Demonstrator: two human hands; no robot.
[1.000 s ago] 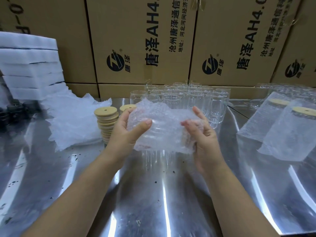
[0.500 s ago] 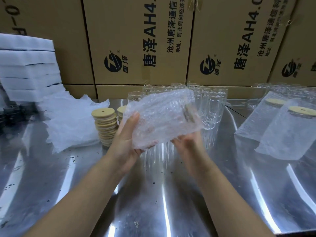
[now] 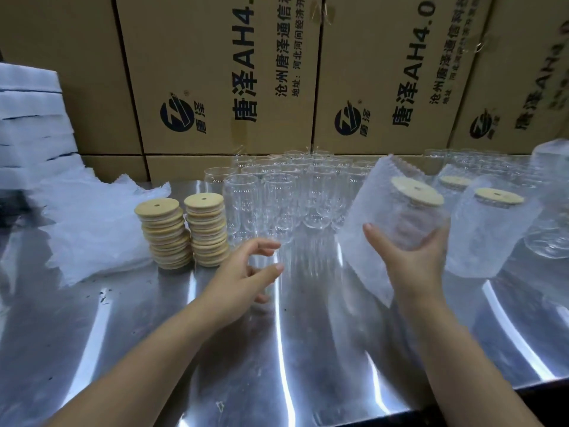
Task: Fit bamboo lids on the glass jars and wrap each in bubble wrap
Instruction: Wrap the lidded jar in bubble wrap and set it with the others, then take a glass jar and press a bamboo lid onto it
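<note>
Bubble-wrapped jar [image 3: 388, 211] rests in curled right fingers [image 3: 432, 241]; left fingers [image 3: 261, 246] loosely spread.

Packing warehouse, stacked cartons [image 3: 215, 72], steel table [image 3: 184, 349]

We lose the stack of foam sheets [image 3: 30, 124] at the left edge and the cardboard boxes [image 3: 215, 57] at the top; one wrapped jar [image 3: 551, 192] runs off the right edge; bubble wrap [image 3: 366, 241] clouds the held jar [image 3: 412, 226], and the fingers of the right hand [image 3: 412, 263] lie mostly behind it; the rear glasses [image 3: 311, 163] blur together; we cannot count them.
</note>
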